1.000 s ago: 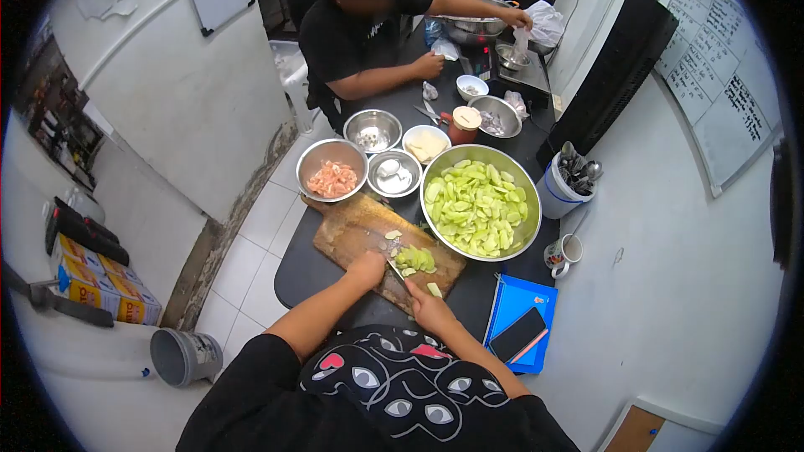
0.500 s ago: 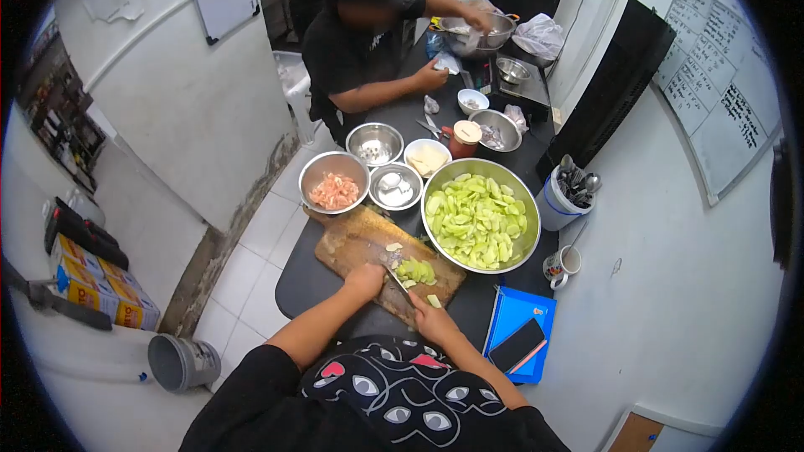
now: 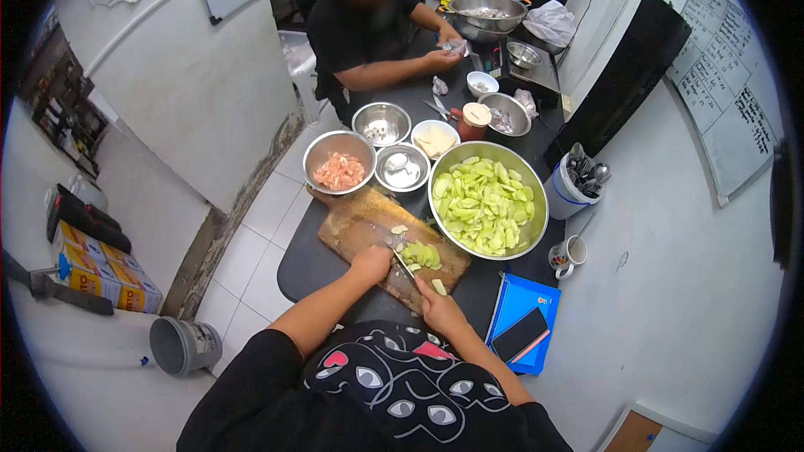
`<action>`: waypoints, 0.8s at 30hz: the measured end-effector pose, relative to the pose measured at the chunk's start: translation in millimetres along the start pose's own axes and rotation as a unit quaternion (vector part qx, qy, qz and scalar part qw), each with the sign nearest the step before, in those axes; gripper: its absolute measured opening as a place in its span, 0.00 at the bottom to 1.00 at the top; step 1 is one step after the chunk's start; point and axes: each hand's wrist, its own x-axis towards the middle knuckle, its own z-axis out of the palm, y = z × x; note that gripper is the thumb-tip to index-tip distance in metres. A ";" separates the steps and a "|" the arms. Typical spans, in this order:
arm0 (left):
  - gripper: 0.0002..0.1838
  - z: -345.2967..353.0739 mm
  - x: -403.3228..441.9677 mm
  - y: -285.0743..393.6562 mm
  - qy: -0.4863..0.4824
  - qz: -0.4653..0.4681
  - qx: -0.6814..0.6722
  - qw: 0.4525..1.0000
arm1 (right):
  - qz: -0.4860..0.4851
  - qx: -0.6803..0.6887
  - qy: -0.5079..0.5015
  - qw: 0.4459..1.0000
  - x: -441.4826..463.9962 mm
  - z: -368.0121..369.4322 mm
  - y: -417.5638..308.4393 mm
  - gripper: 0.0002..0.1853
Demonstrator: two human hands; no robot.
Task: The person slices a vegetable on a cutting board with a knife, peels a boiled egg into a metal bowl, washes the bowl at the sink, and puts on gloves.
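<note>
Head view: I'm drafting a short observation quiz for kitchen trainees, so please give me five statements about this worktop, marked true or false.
1. The right hand holds a knife over the wooden cutting board. True.
2. The wooden cutting board is bare. False: pale green slices lie on it.
3. The large metal bowl contains a heap of slices. True.
4. The smartphone lies on the wooden cutting board. False: the smartphone lies on a blue notebook.
5. The white bucket holds spoons. True.
</note>
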 end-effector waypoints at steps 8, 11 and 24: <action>0.09 5.7 2.8 -5.8 0.014 0.022 -0.016 1.000 | -0.034 -0.004 0.030 0.999 20.6 23.3 26.6 0.24; 0.09 10.3 -1.2 -7.9 0.005 0.011 -0.024 1.000 | 0.006 0.000 -0.002 1.000 10.9 4.5 8.8 0.24; 0.09 -1.2 -7.4 0.4 0.011 -0.014 -0.051 0.999 | -0.021 0.002 0.001 1.000 0.3 0.0 3.3 0.25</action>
